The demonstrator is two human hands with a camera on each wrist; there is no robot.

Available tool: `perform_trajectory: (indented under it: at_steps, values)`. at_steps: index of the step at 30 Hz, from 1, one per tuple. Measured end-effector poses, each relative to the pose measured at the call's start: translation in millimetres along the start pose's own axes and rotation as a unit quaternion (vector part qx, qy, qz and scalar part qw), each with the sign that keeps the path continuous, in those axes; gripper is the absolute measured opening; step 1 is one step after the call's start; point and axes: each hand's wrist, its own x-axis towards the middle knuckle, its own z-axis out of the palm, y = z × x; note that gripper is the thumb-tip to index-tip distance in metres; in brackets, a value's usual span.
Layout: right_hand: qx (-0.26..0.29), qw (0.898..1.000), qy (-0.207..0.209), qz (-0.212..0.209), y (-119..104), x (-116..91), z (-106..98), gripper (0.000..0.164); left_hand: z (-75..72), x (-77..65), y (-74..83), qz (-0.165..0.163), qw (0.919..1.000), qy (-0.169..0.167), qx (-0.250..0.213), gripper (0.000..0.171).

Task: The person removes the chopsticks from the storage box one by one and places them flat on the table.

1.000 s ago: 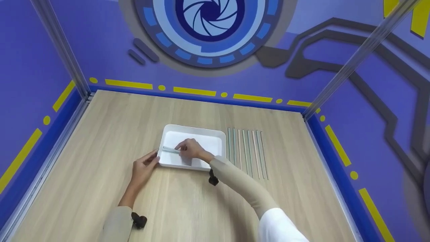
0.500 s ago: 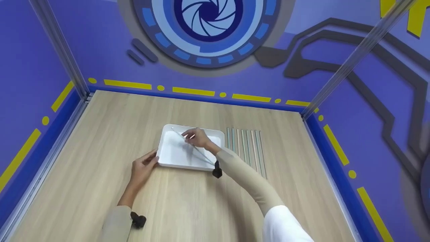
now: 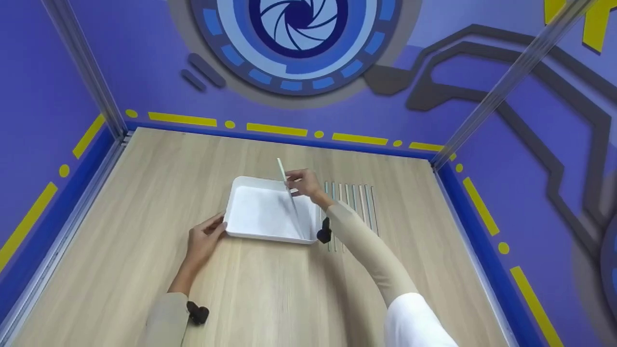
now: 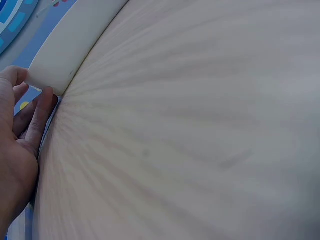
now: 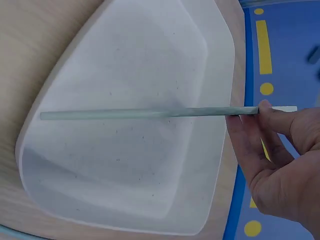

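Observation:
A white tray [image 3: 264, 207] lies on the wooden table. At its near left corner my left hand [image 3: 201, 241] holds the edge; in the left wrist view the thumb is at the rim and other fingers [image 4: 42, 112] are lower at the corner. My right hand [image 3: 304, 183] pinches a pale green straw [image 3: 281, 168] close to its far end. That straw is tilted, far end raised beyond the tray's back rim. In the right wrist view the straw [image 5: 125, 114] stretches across the tray [image 5: 150, 60], its other end near the opposite wall.
Several thin straws [image 3: 354, 193], greenish and pinkish, lie in a row just right of the tray, partly hidden by the right forearm. Blue-purple panels [image 3: 270, 106] enclose the table at the back and sides, with metal posts [image 3: 89, 67] at the corners.
My right hand has moved right and toward the back. The straw has turned from lying across the tray to a steep tilt with its far end lifted. The left hand stays at the corner.

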Motion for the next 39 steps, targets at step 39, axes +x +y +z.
perform_trajectory:
  at_steps: [39]
  values:
    - [0.067,0.968,0.090,0.223,46.1,-54.3,-170.4,0.048,0.0,-1.9,0.7,-0.001,0.9999,-0.004,0.010,0.041]
